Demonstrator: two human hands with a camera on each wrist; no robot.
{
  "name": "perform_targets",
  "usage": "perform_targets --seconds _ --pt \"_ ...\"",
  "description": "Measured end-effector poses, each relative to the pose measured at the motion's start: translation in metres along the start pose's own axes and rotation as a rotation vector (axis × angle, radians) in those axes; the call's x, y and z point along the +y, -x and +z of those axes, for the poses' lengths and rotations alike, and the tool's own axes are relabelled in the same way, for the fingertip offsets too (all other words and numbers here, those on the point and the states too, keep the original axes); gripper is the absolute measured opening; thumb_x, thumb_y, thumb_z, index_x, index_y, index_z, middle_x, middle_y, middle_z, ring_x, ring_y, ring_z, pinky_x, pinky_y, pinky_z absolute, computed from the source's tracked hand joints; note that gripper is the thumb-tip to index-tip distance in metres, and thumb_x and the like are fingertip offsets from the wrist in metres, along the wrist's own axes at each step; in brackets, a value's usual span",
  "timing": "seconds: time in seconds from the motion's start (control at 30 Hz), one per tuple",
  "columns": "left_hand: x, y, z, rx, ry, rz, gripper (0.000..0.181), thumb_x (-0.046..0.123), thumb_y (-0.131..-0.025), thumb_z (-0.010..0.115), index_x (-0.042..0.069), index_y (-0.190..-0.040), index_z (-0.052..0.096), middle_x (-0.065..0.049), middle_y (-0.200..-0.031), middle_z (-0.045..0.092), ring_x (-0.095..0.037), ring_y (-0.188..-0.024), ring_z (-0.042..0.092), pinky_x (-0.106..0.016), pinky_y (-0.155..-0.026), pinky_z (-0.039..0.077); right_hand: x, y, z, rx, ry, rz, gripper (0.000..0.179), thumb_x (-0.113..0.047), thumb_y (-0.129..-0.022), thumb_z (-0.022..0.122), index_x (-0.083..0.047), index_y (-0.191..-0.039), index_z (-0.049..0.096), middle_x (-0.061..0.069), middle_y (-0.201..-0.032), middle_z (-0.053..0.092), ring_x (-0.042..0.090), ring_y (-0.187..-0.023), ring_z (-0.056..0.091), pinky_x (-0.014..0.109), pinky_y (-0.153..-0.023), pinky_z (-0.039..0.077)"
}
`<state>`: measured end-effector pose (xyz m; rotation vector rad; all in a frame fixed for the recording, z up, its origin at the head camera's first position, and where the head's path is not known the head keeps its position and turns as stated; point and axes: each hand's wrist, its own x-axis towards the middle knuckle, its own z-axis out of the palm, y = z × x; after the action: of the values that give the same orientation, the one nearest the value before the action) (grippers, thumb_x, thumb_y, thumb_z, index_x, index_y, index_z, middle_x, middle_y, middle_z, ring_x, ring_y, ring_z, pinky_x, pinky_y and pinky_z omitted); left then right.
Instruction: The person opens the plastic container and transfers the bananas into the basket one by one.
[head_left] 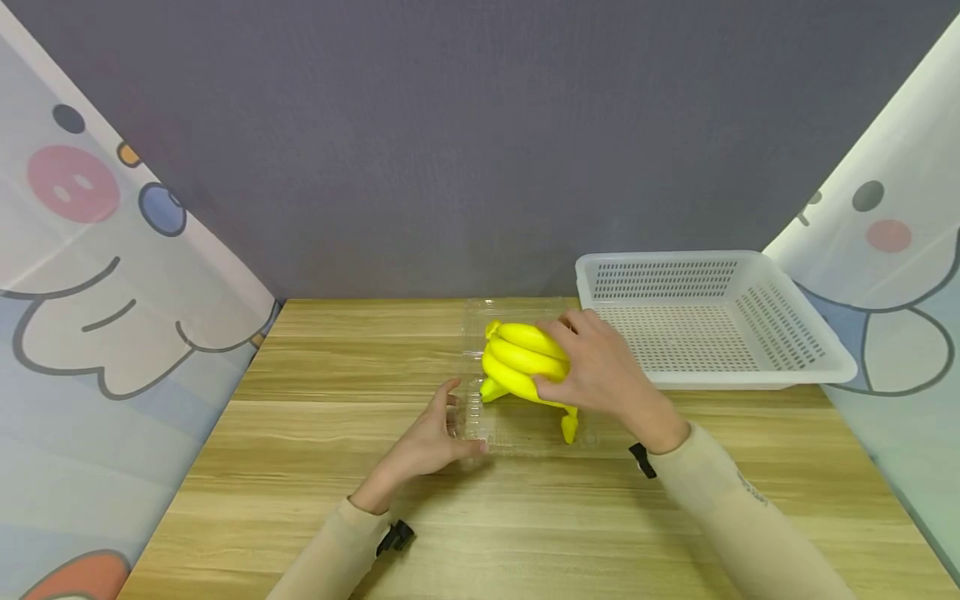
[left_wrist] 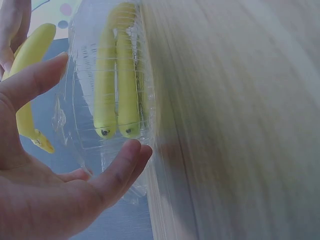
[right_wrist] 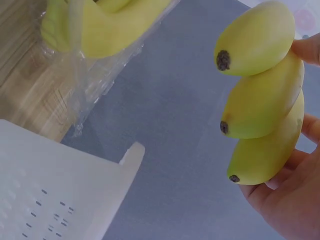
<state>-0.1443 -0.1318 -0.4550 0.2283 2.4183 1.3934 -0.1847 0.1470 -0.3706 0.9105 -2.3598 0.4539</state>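
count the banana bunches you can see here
2: one bunch in the right hand, another bunch in the clear plastic box. No third bunch shows, though the box is partly hidden.

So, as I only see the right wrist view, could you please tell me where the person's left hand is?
Observer: Certainly. In the head view, the left hand is at the left side of the clear, ribbed plastic box.
Operator: Thank you; and could you please tell me what shows through the wall on that side?
Observer: The left wrist view shows two dark tips on the long yellow bananas lying inside the box.
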Motion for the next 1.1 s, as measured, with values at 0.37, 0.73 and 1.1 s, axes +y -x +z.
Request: perform_targets --seconds 0.37,0.73,1.1 --pt "-0.001 0.000 0.000 -0.004 0.000 0.000 0.115 0.032 -0.077 0.090 0.014 -0.162 0.015 -0.018 -0.152 0.039 -0.040 -0.131 0.049 -0.056 -0.103 0.047 0.004 0.000 -0.006 0.028 -0.018 0.035 0.054 -0.035 -0.069 0.074 -0.004 -0.114 0.069 0.012 -0.095 0.061 0.029 -0.079 0.051 0.035 -0.059 0.042" --pt "-0.002 0.000 0.000 -0.006 -0.008 0.010 0.115 0.032 -0.077 0.090 0.013 -0.162 0.015 -0.018 -0.151 0.040 -0.038 -0.127 0.050 -0.056 -0.101 0.047 0.010 0.003 -0.011 0.002 -0.011 0.082 0.057 -0.035 -0.071 0.074 -0.004 -0.118 0.068 0.012 -0.095 0.059 0.029 -0.080 0.051 0.035 -0.059 0.043" --pt "-0.002 0.000 0.000 -0.006 0.000 0.006 0.115 0.031 -0.077 0.090 0.013 -0.162 0.014 -0.020 -0.152 0.038 -0.042 -0.130 0.049 -0.059 -0.102 0.046 0.018 0.006 -0.020 -0.034 -0.030 0.134 0.061 -0.039 -0.071 0.075 -0.004 -0.120 0.066 0.011 -0.097 0.058 0.029 -0.085 0.050 0.036 -0.061 0.043"
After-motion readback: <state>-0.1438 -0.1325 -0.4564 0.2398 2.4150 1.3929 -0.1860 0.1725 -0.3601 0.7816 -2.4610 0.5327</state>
